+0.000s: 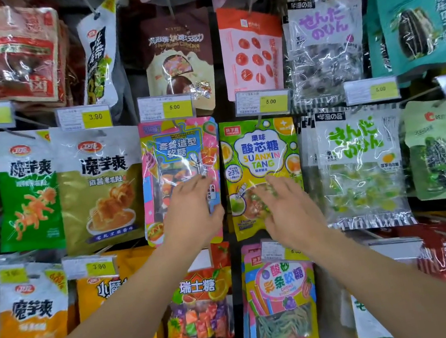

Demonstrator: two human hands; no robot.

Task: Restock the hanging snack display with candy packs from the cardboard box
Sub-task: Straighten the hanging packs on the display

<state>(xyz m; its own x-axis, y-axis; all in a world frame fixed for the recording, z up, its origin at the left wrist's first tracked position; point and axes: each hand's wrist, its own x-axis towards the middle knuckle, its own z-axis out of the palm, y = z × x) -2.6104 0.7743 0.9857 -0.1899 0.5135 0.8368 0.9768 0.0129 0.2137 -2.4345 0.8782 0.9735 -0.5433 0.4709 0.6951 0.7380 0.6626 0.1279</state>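
A pink and blue gummy candy pack [175,159] hangs on a peg in the middle of the display. My left hand [191,213] lies against its lower part with fingers spread and relaxed. Right beside it hangs a yellow-green sour candy pack [260,150] marked SUANXIN TANG. My right hand [288,211] is in front of that pack's lower half, fingers loosely extended and blurred. Neither hand grips anything. The cardboard box is out of view.
Snack packs on pegs fill the wall: konjac packs [100,187] at left, clear bags of green candy [360,162] at right, Swiss candy [200,298] and rainbow strip gummies [282,292] below. Yellow price tags [175,107] stick out above each row.
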